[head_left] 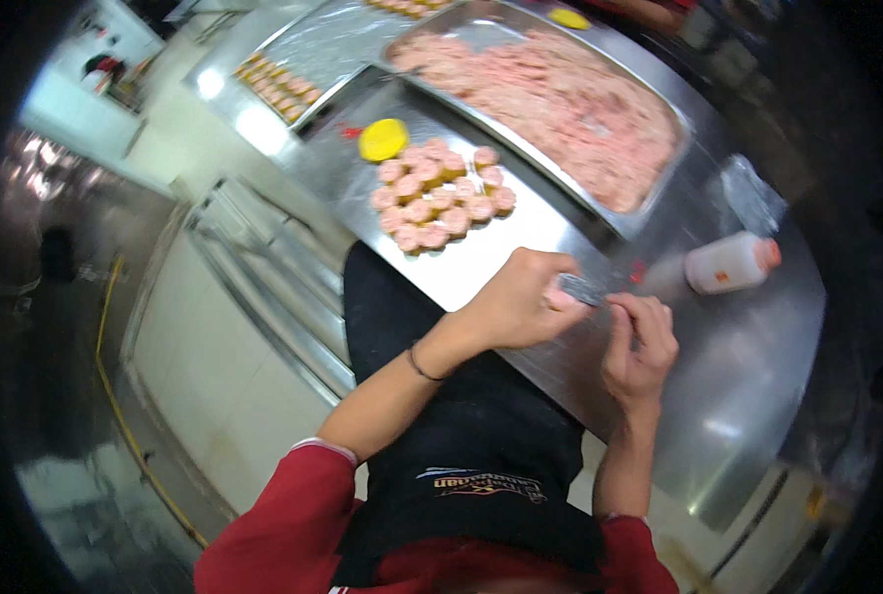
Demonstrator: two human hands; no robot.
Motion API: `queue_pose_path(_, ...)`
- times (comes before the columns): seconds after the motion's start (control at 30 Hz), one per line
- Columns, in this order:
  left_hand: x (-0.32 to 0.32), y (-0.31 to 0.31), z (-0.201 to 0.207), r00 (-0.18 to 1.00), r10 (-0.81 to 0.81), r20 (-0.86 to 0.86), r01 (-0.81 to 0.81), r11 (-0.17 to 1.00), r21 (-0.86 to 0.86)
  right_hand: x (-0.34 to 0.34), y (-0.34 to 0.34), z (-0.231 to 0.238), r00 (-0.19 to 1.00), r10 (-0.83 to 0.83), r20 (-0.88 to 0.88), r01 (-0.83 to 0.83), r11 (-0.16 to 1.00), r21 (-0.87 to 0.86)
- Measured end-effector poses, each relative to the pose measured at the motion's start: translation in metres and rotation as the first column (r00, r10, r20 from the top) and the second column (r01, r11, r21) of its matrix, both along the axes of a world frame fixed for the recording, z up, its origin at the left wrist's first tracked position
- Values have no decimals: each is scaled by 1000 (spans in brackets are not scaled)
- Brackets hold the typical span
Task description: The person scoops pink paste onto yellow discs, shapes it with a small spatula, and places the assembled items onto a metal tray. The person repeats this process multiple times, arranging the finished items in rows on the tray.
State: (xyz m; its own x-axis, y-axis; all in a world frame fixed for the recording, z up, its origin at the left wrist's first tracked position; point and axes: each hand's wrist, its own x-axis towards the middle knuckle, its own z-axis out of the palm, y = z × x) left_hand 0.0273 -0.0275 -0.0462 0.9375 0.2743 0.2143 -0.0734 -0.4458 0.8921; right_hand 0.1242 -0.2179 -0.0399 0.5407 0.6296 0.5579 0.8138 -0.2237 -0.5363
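Above the near edge of the steel table (585, 381), my left hand (521, 302) is closed around a small pink bundle with a crumpled grey, plastic-like end (581, 289). My right hand (641, 346) faces it, thumb and forefinger pinched at the tip of that grey end. What the bundle contains is mostly hidden by my left fingers. Beyond my left hand stands a cluster of small round pieces (441, 198) with pink paste tops and brownish-yellow sides. A white bottle (724, 265) with an orange cap lies on its side to the right of my hands.
A big steel tray (615, 216) of pink minced paste stands behind. Yellow discs (383, 140) lie by the cluster and at the far edge. Another tray (335, 54) holds more topped pieces. A clear plastic bag (751, 193) and red scraps (637, 272) lie on the right.
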Motion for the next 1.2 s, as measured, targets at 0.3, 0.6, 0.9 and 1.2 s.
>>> queue_pose_path(0.3,-62,51,-5,983,147,111,-104,939,-328,12,-1,-62,912,-90,-399,184,962,203)
queue_pose_path(0.6,-119,206,-43,789,606,-106,-596,795,109,-4,13,-84,965,22,-260,27,982,186)
queue_pose_path(0.9,-102,230,-52,786,573,-232,-463,794,395,-7,17,-78,974,74,-216,-30,979,203)
queue_pose_path(1.2,-99,232,-54,766,593,-248,-473,781,407,-7,13,-77,960,61,-273,-9,982,187)
